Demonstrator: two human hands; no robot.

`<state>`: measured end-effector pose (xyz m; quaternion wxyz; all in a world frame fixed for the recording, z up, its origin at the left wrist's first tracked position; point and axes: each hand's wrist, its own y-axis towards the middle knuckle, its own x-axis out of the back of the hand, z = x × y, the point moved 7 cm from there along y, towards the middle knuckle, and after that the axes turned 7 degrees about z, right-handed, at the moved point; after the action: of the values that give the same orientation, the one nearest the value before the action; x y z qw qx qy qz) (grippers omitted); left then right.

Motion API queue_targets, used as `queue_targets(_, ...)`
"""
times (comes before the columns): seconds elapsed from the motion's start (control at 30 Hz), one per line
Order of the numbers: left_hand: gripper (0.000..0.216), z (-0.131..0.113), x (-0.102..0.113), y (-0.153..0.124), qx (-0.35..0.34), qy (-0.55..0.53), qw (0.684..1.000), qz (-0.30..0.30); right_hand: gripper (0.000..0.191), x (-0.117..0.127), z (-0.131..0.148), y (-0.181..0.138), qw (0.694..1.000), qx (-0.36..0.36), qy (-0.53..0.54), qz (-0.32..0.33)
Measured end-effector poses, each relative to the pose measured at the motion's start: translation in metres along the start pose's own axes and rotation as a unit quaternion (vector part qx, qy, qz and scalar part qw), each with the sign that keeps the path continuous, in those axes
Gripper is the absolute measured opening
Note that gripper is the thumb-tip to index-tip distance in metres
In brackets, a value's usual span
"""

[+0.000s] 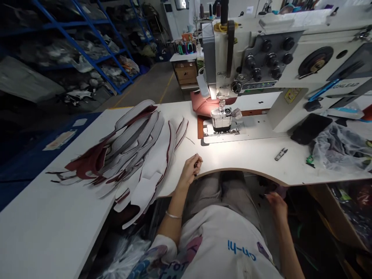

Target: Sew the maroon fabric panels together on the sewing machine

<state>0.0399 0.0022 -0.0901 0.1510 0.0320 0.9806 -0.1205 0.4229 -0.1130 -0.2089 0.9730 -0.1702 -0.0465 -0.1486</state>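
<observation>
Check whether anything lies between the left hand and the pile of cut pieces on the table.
Nothing visible does. The left hand rests near the table edge, and only bare tabletop separates it from the pile of cut pieces beside it.

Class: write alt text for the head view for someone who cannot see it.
A person's left hand rests curled at the edge of a white table before a sewing machine, while the right hand hangs blurred below the table. A pile of white and dark red cut pieces lies to the left.
</observation>
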Motion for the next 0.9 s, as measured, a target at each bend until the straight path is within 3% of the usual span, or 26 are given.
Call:
queue_targets(0.07,0.046,0.014,-0.031,-0.001,0.034,0.018,0.997,0.066,0.051,-0.067,0.017,0.014,0.995,0.016,0.03,0.095)
queue_targets(0.13,0.048,0.027,-0.055,-0.003,0.053,0.033,0.991,0.12,0.058,-0.143,0.048,0.004,0.952,0.082,0.04,0.294)
queue_targets(0.2,0.05,0.036,-0.062,-0.004,0.056,0.047,0.987,0.14,0.051,-0.19,0.075,-0.024,0.89,0.119,0.017,0.439)
queue_targets(0.23,0.051,0.036,-0.058,-0.003,0.051,0.057,0.989,0.13,0.049,-0.201,0.083,-0.039,0.864,0.119,0.012,0.489)
queue_targets(0.3,0.052,0.029,-0.035,0.0,0.02,0.088,0.995,0.042,0.046,-0.2,0.097,-0.059,0.849,0.118,0.02,0.514)
queue_targets(0.37,0.052,0.015,-0.008,-0.005,-0.034,0.116,0.989,-0.086,0.045,-0.183,0.105,-0.068,0.863,0.114,0.043,0.49)
queue_targets(0.4,0.051,0.011,-0.004,-0.009,-0.055,0.123,0.983,-0.123,0.044,-0.175,0.108,-0.071,0.867,0.109,0.052,0.483)
queue_targets(0.43,0.052,0.011,-0.008,-0.013,-0.062,0.128,0.983,-0.118,0.043,-0.169,0.11,-0.072,0.865,0.102,0.058,0.488)
queue_targets(0.47,0.053,0.017,-0.022,-0.015,-0.052,0.134,0.987,-0.068,0.042,-0.163,0.112,-0.072,0.86,0.095,0.066,0.498)
queue_targets(0.53,0.058,0.042,-0.069,-0.025,0.013,0.155,0.98,0.122,0.04,-0.147,0.117,-0.058,0.866,0.092,0.109,0.48)
queue_targets(0.6,0.061,0.071,-0.109,-0.042,0.076,0.18,0.943,0.27,0.037,-0.108,0.117,-0.022,0.909,0.105,0.204,0.347)
queue_targets(0.63,0.062,0.082,-0.119,-0.047,0.093,0.19,0.932,0.295,0.035,-0.08,0.11,-0.002,0.93,0.11,0.263,0.233)
queue_targets(0.7,0.06,0.095,-0.124,-0.048,0.099,0.207,0.935,0.269,0.035,-0.024,0.084,0.023,0.928,0.103,0.359,0.007)
queue_targets(0.77,0.057,0.101,-0.124,-0.042,0.096,0.223,0.942,0.232,0.04,0.003,0.054,0.023,0.913,0.095,0.379,-0.118)
queue_targets(0.8,0.056,0.104,-0.126,-0.04,0.094,0.235,0.94,0.229,0.044,0.002,0.043,0.016,0.919,0.105,0.36,-0.12)
queue_targets(0.83,0.055,0.106,-0.129,-0.037,0.087,0.252,0.935,0.233,0.047,-0.01,0.036,0.006,0.936,0.116,0.324,-0.074)
queue_targets(0.9,0.052,0.106,-0.139,-0.034,0.053,0.311,0.917,0.245,0.047,-0.062,0.023,-0.02,0.958,0.12,0.231,0.117)
